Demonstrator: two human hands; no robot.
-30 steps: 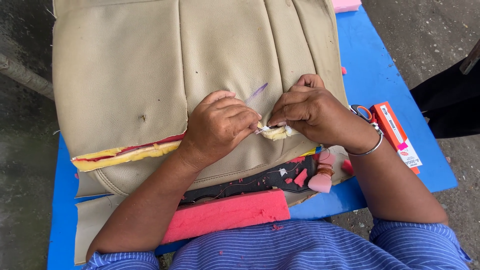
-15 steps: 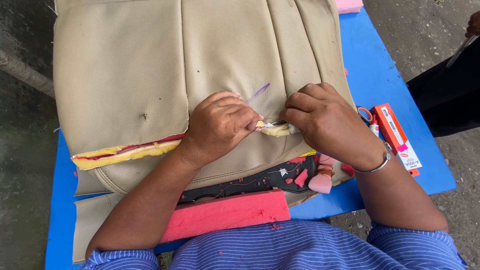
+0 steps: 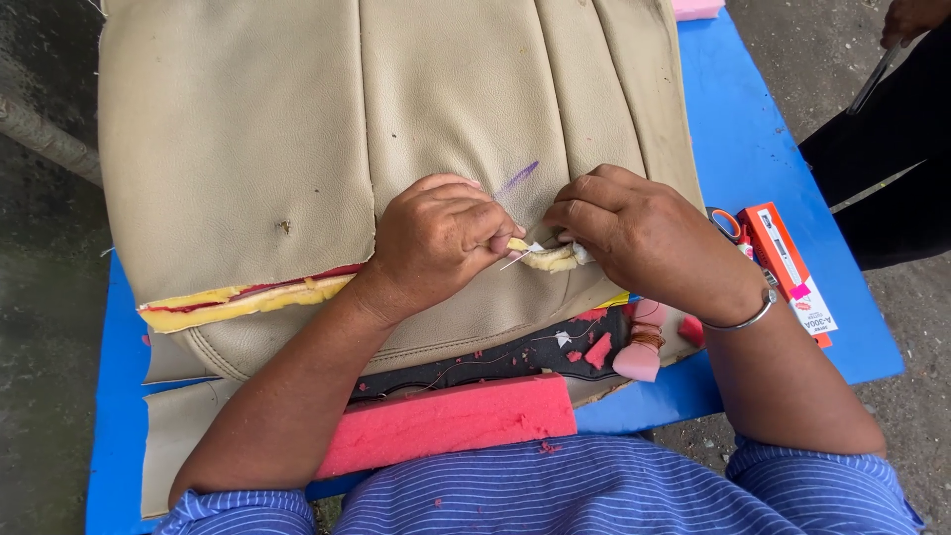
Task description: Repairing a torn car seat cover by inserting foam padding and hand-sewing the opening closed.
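Underneath everything lies a blue table, standing on rough grey concrete ground outdoors. Far to the left of the fingers, a beige leather seat cover spreads over most of the blue top, its torn seam gaping to show yellow and red foam. The left hand rests on the cover just right of that tear, fingers curled tight with the tips pinched on a thin pale needle that pokes out toward the other hand. Between the two hands the seam's yellow foam edge shows, touched by both. The right hand presses down just beside it, fingers bent and closed on the seam edge; a metal bangle circles its wrist. Below the fingers, near the person's striped blue shirt, lie a pink foam block and a dark strip scattered with pink crumbs. Right of the right hand, an orange box sits on the table, with scissor handles half hidden behind the hand. At the far right another person's dark clothing is cut off by the frame edge. Any thread on the needle is too fine to follow.
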